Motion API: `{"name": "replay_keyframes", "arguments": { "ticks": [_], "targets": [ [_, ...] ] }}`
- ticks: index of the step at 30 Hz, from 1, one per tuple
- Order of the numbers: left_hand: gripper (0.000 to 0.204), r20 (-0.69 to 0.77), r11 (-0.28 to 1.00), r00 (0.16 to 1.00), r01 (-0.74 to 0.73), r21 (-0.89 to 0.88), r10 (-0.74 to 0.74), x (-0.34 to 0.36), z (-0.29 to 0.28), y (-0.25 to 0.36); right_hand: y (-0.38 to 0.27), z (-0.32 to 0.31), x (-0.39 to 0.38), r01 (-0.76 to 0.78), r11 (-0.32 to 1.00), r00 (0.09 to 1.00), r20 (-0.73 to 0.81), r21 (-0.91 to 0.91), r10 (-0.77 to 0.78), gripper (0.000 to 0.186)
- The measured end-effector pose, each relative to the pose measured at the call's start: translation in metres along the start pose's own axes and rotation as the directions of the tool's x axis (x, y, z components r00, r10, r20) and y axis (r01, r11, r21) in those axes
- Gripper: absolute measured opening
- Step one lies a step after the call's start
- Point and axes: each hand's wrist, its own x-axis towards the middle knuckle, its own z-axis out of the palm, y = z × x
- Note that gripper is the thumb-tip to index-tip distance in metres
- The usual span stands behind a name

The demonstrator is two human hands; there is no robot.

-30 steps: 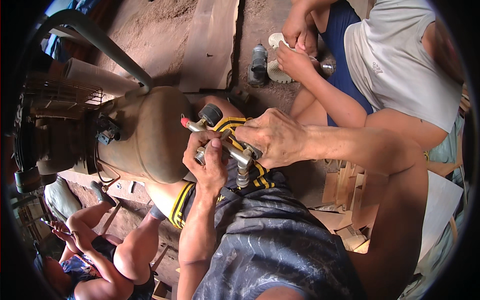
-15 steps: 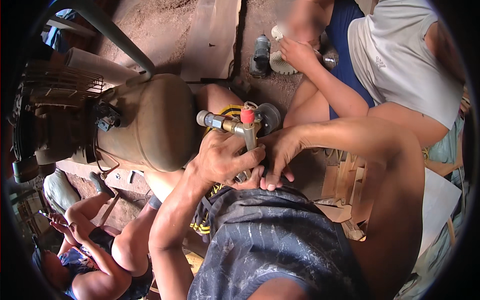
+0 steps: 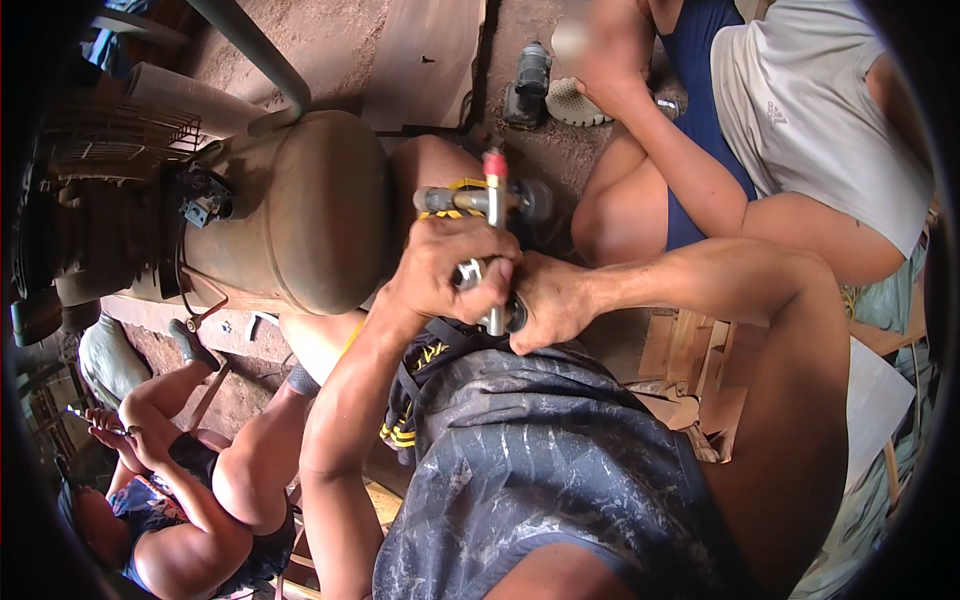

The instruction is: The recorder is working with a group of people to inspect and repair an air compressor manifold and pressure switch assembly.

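Observation:
A brass and steel valve fitting (image 3: 496, 205) stands upright in front of my lap, with a red tip at its top, a metal connector on one side and a dark round part, perhaps a gauge, on the other. My left hand (image 3: 455, 272) wraps round the lower part of the fitting, and a shiny metal piece shows between its fingers. Pressed close beside it, my right hand (image 3: 552, 305) is closed round something dark at the fitting's lower end; the fingers mostly hide it. Left of my hands lies a brown compressor tank (image 3: 325, 215).
A cordless drill (image 3: 528, 85) stands on the floor beyond my knees. One person in a light shirt (image 3: 810, 120) sits at the far right, another (image 3: 200, 480) at the lower left. Wood offcuts (image 3: 690, 350) lie right of me. A grey pipe (image 3: 250, 50) rises beside the tank.
The fitting has tilted more upright, its red tip moving up. Both hands have shifted slightly upward, away from my shirt, and the right fingers have turned more under.

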Motion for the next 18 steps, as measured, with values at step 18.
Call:
{"name": "replay_keyframes", "arguments": {
  "ticks": [18],
  "targets": [
    [0.027, -0.43, 0.809, 0.691, 0.548, -0.215, -0.582, -0.021, 0.023, -0.023, 0.002, -0.019, 0.013, -0.253, 0.963, 0.925, -0.315, -0.09, 0.213, 0.039]
  ]
}}
